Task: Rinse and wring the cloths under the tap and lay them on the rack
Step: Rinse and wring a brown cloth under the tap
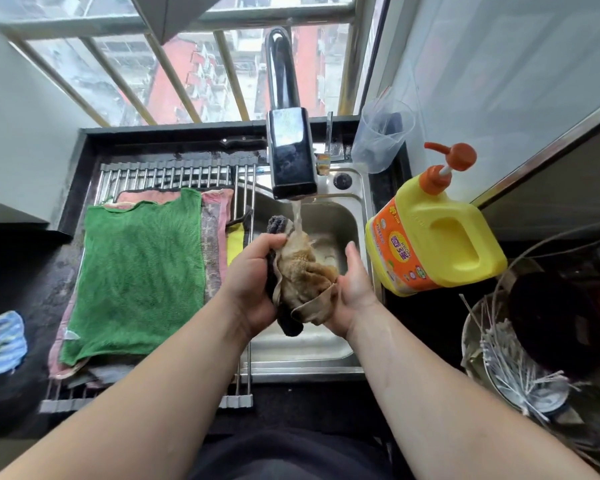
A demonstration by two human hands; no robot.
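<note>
Two hands are busy over the sink (309, 358). My left hand (253, 278) has its fingers curled round a brown cloth (305, 271) and a dark cloth (290, 325) bunched behind it. My right hand (355, 289) has straight fingers, and its palm pushes on the other side of the brown cloth. Water (297, 216) falls right on top of the bunch.

To do this well, I think I should turn the cloths so the water gets into every fold. Then I should twist hard with both hands, low in the sink, so the drips stay inside. The dark cloth could slip out, so I should hold tight.

A blue cloth (0, 341) sits on the dark counter (39, 289) to my left. Beside my left hand, a green cloth (136, 271) lies flat on the rack (174, 169), with pink cloths (219, 209) under it. On my right stands a yellow soap bottle (440, 244). Farther back are the black tap (291, 157) and a clear cup (381, 136), then window bars (153, 64) with tall buildings outside.
</note>
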